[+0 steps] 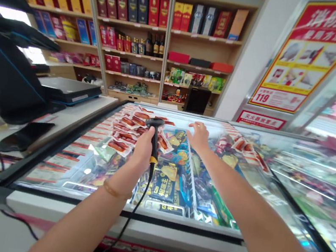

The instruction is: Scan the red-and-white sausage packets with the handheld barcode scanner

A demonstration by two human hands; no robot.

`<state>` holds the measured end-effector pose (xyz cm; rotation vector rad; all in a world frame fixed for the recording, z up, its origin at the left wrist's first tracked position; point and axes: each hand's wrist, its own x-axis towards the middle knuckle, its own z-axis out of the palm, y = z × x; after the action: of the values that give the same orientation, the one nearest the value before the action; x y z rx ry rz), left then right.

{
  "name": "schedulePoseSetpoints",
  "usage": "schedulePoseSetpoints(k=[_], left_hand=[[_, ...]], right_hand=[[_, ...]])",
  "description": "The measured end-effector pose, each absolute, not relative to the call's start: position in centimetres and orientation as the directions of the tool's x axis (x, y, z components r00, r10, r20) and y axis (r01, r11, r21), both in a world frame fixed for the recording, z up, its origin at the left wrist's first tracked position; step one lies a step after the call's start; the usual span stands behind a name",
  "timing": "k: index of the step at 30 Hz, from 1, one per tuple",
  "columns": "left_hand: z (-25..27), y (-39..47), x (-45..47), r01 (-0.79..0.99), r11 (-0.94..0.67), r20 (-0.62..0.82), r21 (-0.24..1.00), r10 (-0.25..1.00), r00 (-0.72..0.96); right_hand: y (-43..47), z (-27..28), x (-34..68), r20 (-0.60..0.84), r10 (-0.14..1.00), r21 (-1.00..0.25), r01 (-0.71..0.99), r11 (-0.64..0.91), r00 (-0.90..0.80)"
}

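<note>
My left hand (pixel 144 145) is wrapped round the handle of a black and yellow barcode scanner (pixel 154 141), its cable hanging down toward me. Under and beside the scanner head, vacuum-packed sausages (pixel 125 129) lie heaped on the glass top of a chest freezer (pixel 85 159). My right hand (pixel 198 136) is over the glass to the right of the heap, fingers apart and slightly bent, with nothing seen in it. A smaller group of sausage packs (pixel 244 146) lies farther right. Frozen goods in bags (pixel 164 185) show through the glass.
On the left counter stand a flat scale (pixel 69 88) and a dark stand-mounted device (pixel 3 51); a black phone-like slab (pixel 24 136) lies near the edge. Shelves of boxes (pixel 139 9) rise behind. A red and yellow poster (pixel 315 56) hangs on the right pillar.
</note>
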<state>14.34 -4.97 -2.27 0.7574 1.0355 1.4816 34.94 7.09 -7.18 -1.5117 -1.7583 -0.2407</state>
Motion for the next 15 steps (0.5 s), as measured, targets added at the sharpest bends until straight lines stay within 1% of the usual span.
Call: schedulePoseSetpoints(k=[2,4,6,7,10,13,15], left_hand=[[-2.7,-5.1,17.7,-0.421,0.067,-0.113,0.904,0.990,-0.084],[-3.4,-5.3,20.4,-0.407,0.115,-0.135,0.906,0.991,-0.022],[-4.3,-5.7,22.2,-0.357,0.111,-0.117,0.928,0.993,0.003],[-4.8,-5.9,22.7,-0.319,0.096,-0.097,0.943,0.995,0.011],[-6.3,-6.3,23.3,-0.220,0.075,-0.065,0.973,0.997,0.049],[-7.2,-6.5,23.1,-0.176,0.091,-0.079,0.980,0.994,0.073],[-7.4,-6.6,23.0,-0.154,0.072,-0.060,0.985,0.995,0.080]], right_hand=[[6.0,-8.3,40.5,0.608,0.779,-0.342,0.936,0.086,0.150],[5.0,-9.3,45.3,0.548,0.786,-0.342,0.934,-0.103,0.287],[4.3,-10.0,49.2,0.497,0.780,-0.319,0.916,-0.241,0.379],[4.2,-10.3,50.7,0.481,0.782,-0.296,0.913,-0.280,0.396],[4.6,-10.6,53.9,0.426,0.828,-0.196,0.931,-0.308,0.364],[5.8,-10.2,55.2,0.293,0.910,-0.075,0.956,-0.285,0.294],[6.4,-9.6,55.2,0.219,0.958,0.043,0.979,-0.198,0.184]])
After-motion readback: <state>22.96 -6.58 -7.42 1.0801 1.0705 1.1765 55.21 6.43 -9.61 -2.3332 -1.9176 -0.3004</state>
